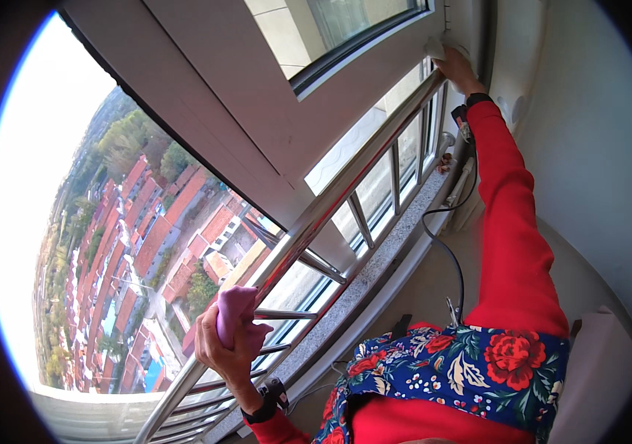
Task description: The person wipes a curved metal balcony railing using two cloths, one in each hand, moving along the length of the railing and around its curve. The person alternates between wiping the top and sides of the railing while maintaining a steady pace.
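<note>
My left hand (214,354) is closed around a bunched pink-purple cloth (240,311), held at the shiny metal handrail (308,231) in the lower middle. My right arm stretches up to the far end of this rail. There my right hand (458,69) is closed on a crumpled pale cloth (434,49), beside the white window frame (445,22). Its fingertips are partly hidden. Both wrists carry dark bands with small devices.
Metal balusters stand below the rail along a speckled stone sill (375,270). A black cable (455,259) hangs by my right arm. Window glass (146,244) on the left shows red roofs far below. A pale wall (590,148) rises at right.
</note>
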Available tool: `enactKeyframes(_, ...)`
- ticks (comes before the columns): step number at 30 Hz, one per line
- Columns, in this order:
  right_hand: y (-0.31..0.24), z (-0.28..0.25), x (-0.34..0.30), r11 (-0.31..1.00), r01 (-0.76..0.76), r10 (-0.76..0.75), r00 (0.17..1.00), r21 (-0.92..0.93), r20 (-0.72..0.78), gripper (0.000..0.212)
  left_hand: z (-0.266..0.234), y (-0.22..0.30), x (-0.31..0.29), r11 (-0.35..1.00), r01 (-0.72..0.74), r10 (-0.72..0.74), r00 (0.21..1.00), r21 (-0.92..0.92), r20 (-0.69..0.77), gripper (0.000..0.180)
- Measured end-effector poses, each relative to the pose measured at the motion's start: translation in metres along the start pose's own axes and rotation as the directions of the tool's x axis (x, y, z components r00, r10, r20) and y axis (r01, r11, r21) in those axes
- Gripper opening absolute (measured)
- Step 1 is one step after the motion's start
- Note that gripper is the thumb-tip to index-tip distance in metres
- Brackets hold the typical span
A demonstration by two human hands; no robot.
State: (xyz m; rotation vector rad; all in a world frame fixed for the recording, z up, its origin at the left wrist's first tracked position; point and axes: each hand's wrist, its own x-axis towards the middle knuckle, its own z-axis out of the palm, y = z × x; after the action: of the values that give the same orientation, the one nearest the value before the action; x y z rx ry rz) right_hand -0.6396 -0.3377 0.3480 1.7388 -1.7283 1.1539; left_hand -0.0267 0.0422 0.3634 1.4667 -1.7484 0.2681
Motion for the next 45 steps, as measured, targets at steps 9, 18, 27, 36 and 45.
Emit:
enactKeyframes(9, -0.018, -0.013, -0.002, 0.994, -0.084, 0.053, 0.937, 0.076, 0.345, 0.061, -0.002, -0.002, 0.002, 0.996, -0.066, 0.069, 0.997, 0.065, -0.031, 0.030)
enactKeyframes(18, -0.205, -0.072, -0.088, 0.909, 0.143, -0.269, 0.919, 0.391, 0.289, 0.046, -0.001, -0.013, 0.000, 0.981, -0.169, 0.179, 0.979, 0.097, -0.098, 0.047)
enactKeyframes(27, -0.366, -0.118, -0.169, 0.744, 0.309, -0.509, 0.836, 0.592, 0.205, 0.032, -0.010, -0.018, -0.008, 0.984, -0.171, 0.163, 0.978, -0.050, -0.131, 0.044)
enactKeyframes(36, -0.485, -0.151, -0.217, 0.640, 0.328, -0.631, 0.741, 0.695, 0.230, 0.032, -0.052, -0.041, -0.046, 0.872, -0.254, 0.151, 0.953, -0.418, -0.263, 0.044)
enactKeyframes(45, -0.618, -0.177, -0.268, 0.510, 0.484, -0.767, 0.631, 0.711, 0.120, 0.037, -0.148, -0.104, -0.152, 0.859, 0.142, -0.317, 0.902, -0.491, -0.293, 0.030)
